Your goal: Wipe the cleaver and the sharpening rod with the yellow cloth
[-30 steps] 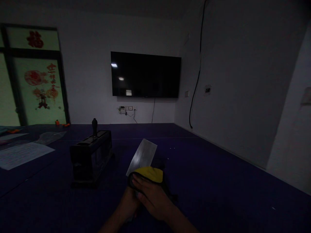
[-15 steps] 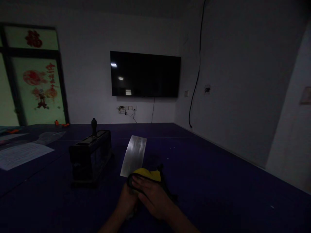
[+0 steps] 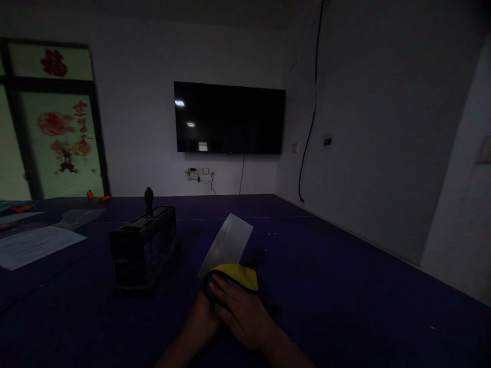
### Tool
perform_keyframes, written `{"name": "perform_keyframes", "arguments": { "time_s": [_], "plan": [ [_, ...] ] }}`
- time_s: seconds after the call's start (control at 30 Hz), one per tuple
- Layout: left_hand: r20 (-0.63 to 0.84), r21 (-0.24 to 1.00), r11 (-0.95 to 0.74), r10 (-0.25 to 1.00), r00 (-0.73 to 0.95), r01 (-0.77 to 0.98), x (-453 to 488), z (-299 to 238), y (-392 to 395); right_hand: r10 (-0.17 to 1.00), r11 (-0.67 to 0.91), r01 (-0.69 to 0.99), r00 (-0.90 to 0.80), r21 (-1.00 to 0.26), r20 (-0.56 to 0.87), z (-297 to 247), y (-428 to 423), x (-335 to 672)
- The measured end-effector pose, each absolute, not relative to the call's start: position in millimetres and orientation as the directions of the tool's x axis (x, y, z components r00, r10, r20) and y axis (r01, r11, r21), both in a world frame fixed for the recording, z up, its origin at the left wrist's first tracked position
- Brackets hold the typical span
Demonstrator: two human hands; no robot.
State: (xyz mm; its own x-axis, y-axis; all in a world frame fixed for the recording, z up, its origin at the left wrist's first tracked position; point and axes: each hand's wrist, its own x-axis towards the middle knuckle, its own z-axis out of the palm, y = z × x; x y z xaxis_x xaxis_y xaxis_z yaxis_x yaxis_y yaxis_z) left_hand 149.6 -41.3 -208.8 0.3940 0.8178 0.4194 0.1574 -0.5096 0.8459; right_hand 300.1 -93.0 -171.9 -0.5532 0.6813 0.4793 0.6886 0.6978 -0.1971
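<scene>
A cleaver with a broad, pale rectangular blade points away from me, its far end tilted right. My left hand is closed at the near end of the cleaver, where the handle is hidden behind my hands. Over the lower blade lies a yellow cloth with a dark edge, folded round the metal. My right hand presses this cloth against the blade, fingers together on top. Both hands are close together above the dark blue table.
Left of the blade stands a dark box-shaped knife block with an upright black handle. Farther left lie a printed sheet, clear plastic and small orange objects. A television hangs on the far wall.
The blade's far end has swung to the right and its face catches the light differently. My hands and the cloth have shifted slightly right. The knife block stays where it was.
</scene>
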Motion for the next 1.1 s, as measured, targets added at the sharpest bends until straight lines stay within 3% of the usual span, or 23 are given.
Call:
{"name": "perform_keyframes", "arguments": {
  "time_s": [0.37, 0.6, 1.1],
  "plan": [
    [0.424, 0.743, -0.607, 0.753, 0.503, 0.283, 148.0, -190.0, -55.4, 0.717, 0.652, 0.737, -0.522, -0.179, 0.461, -171.4, -94.3, 293.9],
    [0.277, 0.670, -0.545, 0.813, 0.512, 0.503, 147.7, -188.2, -55.8, 0.748, 0.567, 0.812, -0.435, -0.141, 0.502, -175.0, -90.2, 295.7],
    [0.144, 0.462, -0.564, 0.809, 0.570, 0.684, 143.7, -185.6, -61.6, 0.651, 0.346, 0.936, -0.188, -0.067, 0.735, -172.4, -78.2, 316.9]
  ]
}}
